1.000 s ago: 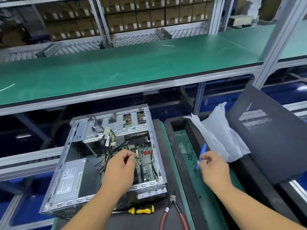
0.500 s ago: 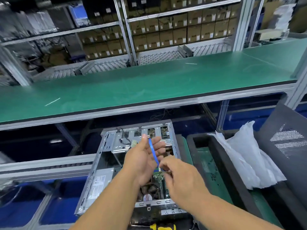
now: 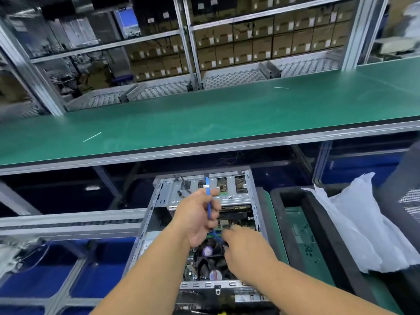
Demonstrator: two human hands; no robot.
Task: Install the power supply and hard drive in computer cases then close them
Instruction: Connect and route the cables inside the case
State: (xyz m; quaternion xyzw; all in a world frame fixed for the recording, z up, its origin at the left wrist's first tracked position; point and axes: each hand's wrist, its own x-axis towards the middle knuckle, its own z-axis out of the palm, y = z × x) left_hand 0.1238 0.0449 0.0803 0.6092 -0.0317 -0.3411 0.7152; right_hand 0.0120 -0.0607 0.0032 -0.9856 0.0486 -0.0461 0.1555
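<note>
At the lower centre of the frame, the right hand (image 3: 246, 248) has its fingers curled and pinches the lower end of a blue flat cable (image 3: 209, 206) just above the motherboard fan (image 3: 214, 267). A little further, the left hand (image 3: 197, 215) is closed loosely round the middle of the same cable, with thumb and forefinger on it; the upper end stands above the fingers. Both hands are over the open computer case (image 3: 159, 201). At right lies a white plastic bag (image 3: 354, 226). Beyond is the green workbench (image 3: 204, 119).
</note>
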